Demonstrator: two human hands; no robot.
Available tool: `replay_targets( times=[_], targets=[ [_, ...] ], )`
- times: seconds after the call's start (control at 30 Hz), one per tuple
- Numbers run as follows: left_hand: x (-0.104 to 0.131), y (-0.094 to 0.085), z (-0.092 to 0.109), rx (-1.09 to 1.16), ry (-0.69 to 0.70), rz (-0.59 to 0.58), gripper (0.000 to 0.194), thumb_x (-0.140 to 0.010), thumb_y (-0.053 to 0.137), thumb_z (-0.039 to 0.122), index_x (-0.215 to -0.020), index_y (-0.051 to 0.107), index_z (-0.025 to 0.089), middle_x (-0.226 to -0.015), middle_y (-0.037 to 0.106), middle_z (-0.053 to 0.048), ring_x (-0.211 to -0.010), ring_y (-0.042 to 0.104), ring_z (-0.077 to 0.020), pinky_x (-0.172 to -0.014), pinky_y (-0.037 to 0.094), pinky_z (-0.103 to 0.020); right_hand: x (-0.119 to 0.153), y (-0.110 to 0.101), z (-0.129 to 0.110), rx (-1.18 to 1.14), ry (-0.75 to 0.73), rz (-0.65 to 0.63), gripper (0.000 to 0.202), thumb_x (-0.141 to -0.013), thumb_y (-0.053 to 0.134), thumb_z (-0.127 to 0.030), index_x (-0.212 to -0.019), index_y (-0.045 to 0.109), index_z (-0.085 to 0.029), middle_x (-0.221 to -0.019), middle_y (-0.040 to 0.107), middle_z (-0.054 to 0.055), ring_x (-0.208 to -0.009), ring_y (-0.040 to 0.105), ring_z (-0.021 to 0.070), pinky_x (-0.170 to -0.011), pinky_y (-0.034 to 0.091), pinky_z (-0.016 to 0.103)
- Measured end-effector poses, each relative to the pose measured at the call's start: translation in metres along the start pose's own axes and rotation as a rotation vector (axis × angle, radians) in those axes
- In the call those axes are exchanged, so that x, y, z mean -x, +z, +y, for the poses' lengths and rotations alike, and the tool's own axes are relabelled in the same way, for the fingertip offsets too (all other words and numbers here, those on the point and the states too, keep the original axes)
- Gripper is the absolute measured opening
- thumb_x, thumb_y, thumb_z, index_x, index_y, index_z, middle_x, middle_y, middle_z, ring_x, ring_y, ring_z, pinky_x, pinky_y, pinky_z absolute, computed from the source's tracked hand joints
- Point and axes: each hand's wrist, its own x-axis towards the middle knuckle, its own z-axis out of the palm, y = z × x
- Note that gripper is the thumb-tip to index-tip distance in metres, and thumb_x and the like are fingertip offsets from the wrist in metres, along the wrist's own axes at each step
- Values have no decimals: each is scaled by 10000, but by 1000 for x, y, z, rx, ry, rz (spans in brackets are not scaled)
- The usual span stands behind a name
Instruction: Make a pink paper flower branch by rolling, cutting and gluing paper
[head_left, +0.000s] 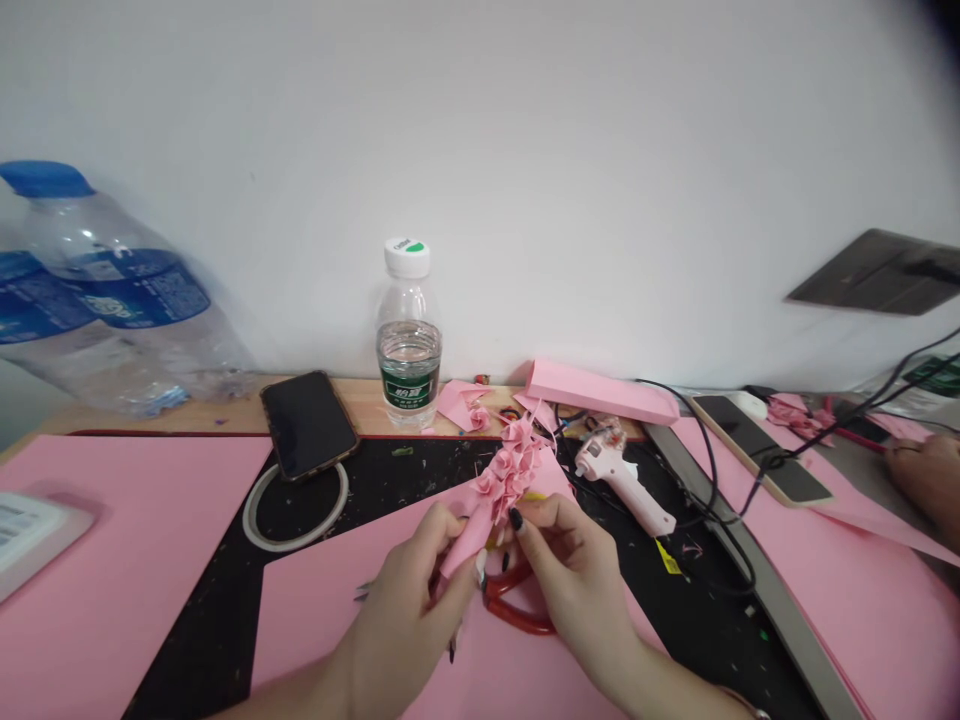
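My left hand (420, 590) is closed round the lower end of a pink paper flower piece (506, 475), a cone-like stem topped with several small folded roses. The piece tilts up and to the right. My right hand (574, 570) pinches at its right side, just under the roses, with dark-nailed fingers pressed together. Red-handled scissors (517, 615) lie beneath and between the hands on a pink paper sheet (315, 600). A bit of yellow shows behind the flowers.
Behind stand a small water bottle (409, 340) and large bottles (142, 290). A phone (309, 425) overlaps a tape ring (259, 505). Rightward lie a glue gun (622, 480), black cables, a second phone (761, 450) and pink paper. Another person's hand (926, 480) is at the right edge.
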Motion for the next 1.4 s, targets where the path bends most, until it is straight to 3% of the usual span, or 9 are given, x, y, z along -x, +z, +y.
replay_targets(
  times=[0.43, 0.7, 1.2, 1.4],
  targets=[
    [0, -1, -1, 4, -1, 8, 110, -939, 424, 344, -912, 448, 240, -580, 481, 72, -443, 442, -103, -426, 377, -197, 0, 1, 0, 19, 4, 4, 211, -856, 594, -343, -715, 549, -192, -615, 590, -9, -526, 556, 121, -512, 477, 237],
    [0, 1, 1, 98, 1, 35, 166, -921, 458, 345, -816, 395, 233, -611, 457, 80, -421, 415, -78, -400, 380, -184, -3, 0, 0, 61, -38, 68, 194, -822, 626, -301, -685, 548, -188, -632, 581, -12, -560, 534, 118, -524, 451, 224],
    [1, -1, -4, 3, 31, -3, 82, -940, 426, 320, -911, 444, 246, -560, 471, 80, -427, 449, -101, -414, 387, -190, -3, -1, 1, 74, -38, 54, 259, -841, 606, -372, -669, 517, -200, -605, 571, -11, -516, 544, 128, -497, 450, 243],
    [1, -1, -5, -24, 37, 2, 103, -944, 419, 333, -890, 445, 249, -560, 479, 79, -426, 460, -102, -422, 389, -192, -3, -1, 2, 68, -36, 52, 242, -847, 601, -329, -666, 517, -193, -613, 568, -13, -527, 526, 116, -506, 425, 232]
  ],
)
